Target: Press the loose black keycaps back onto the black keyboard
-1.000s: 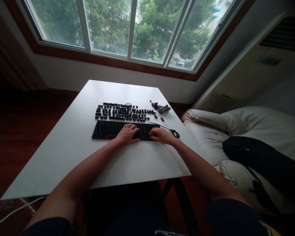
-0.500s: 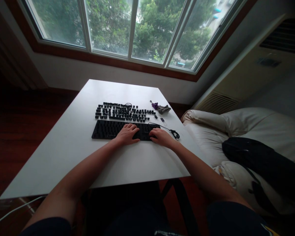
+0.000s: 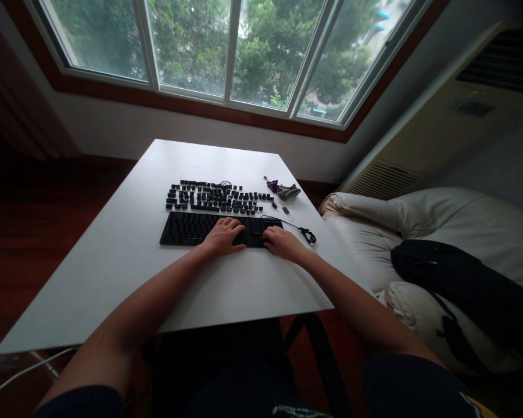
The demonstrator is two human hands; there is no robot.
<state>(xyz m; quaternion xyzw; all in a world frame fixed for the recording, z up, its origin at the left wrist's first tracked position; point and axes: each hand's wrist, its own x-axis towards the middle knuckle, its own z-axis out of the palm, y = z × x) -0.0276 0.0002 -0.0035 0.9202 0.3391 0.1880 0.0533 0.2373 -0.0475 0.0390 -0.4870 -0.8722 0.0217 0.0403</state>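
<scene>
A black keyboard base with its keycaps taken off lies on the white table. My left hand rests flat on its middle, fingers stretched out and open. At the keyboard's right end sits my right hand, fingers curled down onto the base; whether it holds anything I cannot make out. Several loose black keycaps are laid out in rows just beyond the keyboard.
A black cable trails off the keyboard's right end. A purple and grey tool lies at the far right of the table. A cream cushion with a black bag sits to the right, and windows stand behind.
Both hands stay on the keyboard in nearly the same pose. The view has shifted slightly left and up.
</scene>
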